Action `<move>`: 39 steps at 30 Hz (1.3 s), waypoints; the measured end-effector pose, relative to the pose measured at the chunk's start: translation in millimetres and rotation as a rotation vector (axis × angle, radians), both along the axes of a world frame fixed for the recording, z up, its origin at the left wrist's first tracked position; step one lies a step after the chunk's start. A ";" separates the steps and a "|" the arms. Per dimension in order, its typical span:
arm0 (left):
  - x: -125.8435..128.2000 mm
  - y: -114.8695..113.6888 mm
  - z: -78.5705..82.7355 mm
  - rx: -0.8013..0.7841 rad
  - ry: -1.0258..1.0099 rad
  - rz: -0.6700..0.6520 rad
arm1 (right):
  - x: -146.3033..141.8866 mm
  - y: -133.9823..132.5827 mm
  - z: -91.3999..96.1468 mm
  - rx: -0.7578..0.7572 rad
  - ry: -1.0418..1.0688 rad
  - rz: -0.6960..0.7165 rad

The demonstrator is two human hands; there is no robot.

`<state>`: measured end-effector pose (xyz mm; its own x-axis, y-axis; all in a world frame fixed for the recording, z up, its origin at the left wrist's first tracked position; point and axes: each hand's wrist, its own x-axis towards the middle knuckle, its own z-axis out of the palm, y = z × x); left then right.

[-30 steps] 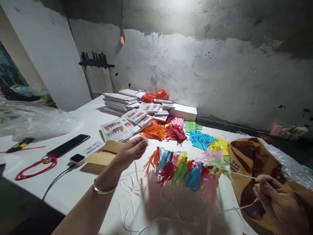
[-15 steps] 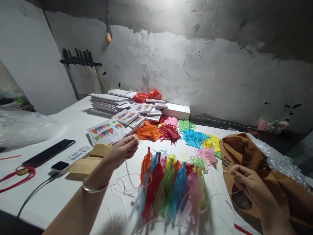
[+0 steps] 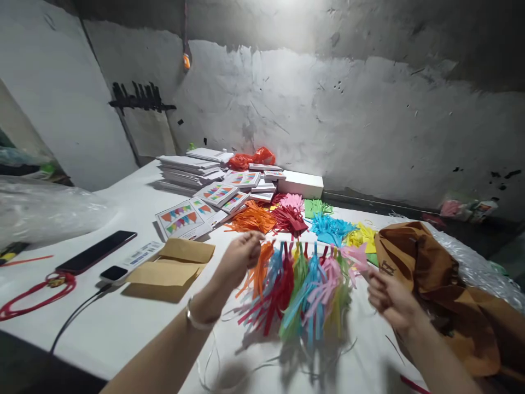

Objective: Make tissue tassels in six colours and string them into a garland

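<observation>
A tassel garland in orange, blue, red, green, pink and yellow hangs between my hands on a thin pale string. My left hand is pinched closed on the string at the garland's orange end. At the other end, my right hand pinches the string beside the pink and yellow tassels. The strips flare out and blur a little above the white table. Loose pale string curls on the table below the tassels.
Behind the garland lie bundles of orange, dark red and blue cut paper. Printed cards and stacked white sheets stand at the back left. A phone and kraft envelope lie left; a brown bag lies right.
Both hands have come closer together, the left moving right and the right moving left. The garland has risen away from me and its tassels have swung and spread.
</observation>
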<state>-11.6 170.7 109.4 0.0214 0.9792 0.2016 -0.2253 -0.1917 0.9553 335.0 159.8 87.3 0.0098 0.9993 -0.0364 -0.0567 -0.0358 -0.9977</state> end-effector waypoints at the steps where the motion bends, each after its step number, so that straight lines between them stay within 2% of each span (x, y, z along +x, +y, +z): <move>1: 11.6 -17.1 -12.8 -0.005 0.039 0.000 | -15.1 -17.8 -12.8 -0.100 0.016 0.067; 4: 51.4 -67.5 -72.1 0.022 0.200 -0.048 | -62.3 -67.9 -56.6 -0.364 0.045 0.261; 5: 64.6 -81.1 -95.5 0.120 0.392 -0.094 | -75.9 -79.3 -70.3 -0.471 0.108 0.355; 7: 86.0 -101.4 -137.1 0.321 0.713 -0.158 | -95.1 -91.0 -93.3 -0.500 0.127 0.412; 8: 92.3 -108.0 -151.3 0.365 0.827 -0.153 | -100.0 -92.2 -102.0 -0.481 0.108 0.418; 9: 95.1 -112.6 -158.8 0.385 0.939 -0.172 | -101.7 -91.2 -108.7 -0.445 0.073 0.406; 10: 94.1 -115.2 -158.8 0.401 1.031 -0.201 | -100.4 -89.2 -113.5 -0.413 0.041 0.389; 11: 89.8 -115.9 -151.2 0.409 1.095 -0.249 | -96.9 -87.0 -116.3 -0.387 0.015 0.375; 13: 75.1 -112.1 -118.6 0.436 1.138 -0.379 | -86.2 -84.4 -116.1 -0.327 -0.033 0.349; 14: 67.2 -107.2 -98.0 0.426 1.089 -0.428 | -80.3 -84.7 -113.2 -0.279 -0.065 0.338; 16: 56.7 -91.2 -60.5 0.467 1.032 -0.392 | -70.0 -88.0 -102.7 -0.125 -0.161 0.312; 18: 58.2 -68.5 -39.9 0.614 1.019 -0.471 | -61.9 -93.4 -89.0 0.013 -0.262 0.313; 20: 71.5 -44.2 -38.6 0.755 1.020 -0.621 | -54.6 -99.1 -76.7 0.046 -0.330 0.368; 23: 99.3 -15.6 -52.3 0.888 1.057 -0.760 | -42.6 -106.3 -67.5 -0.013 -0.327 0.433; 25: 113.8 -5.0 -57.4 0.927 1.117 -0.752 | -35.3 -109.6 -66.1 -0.052 -0.252 0.428; 28: 126.6 0.7 -54.4 0.927 1.173 -0.703 | -29.0 -112.6 -63.3 -0.090 -0.150 0.401; 32: 139.2 4.0 -50.9 1.081 1.195 -0.761 | -20.2 -116.9 -55.0 -0.064 -0.084 0.352; 34: 142.1 10.8 -50.4 1.109 1.237 -0.713 | -8.7 -120.9 -52.1 -0.034 0.022 0.317; 36: 138.0 21.9 -45.6 1.066 1.256 -0.602 | 8.5 -125.1 -50.8 -0.027 0.153 0.283; 39: 116.4 40.5 -26.1 1.004 1.256 -0.423 | 38.5 -128.1 -49.3 -0.033 0.280 0.159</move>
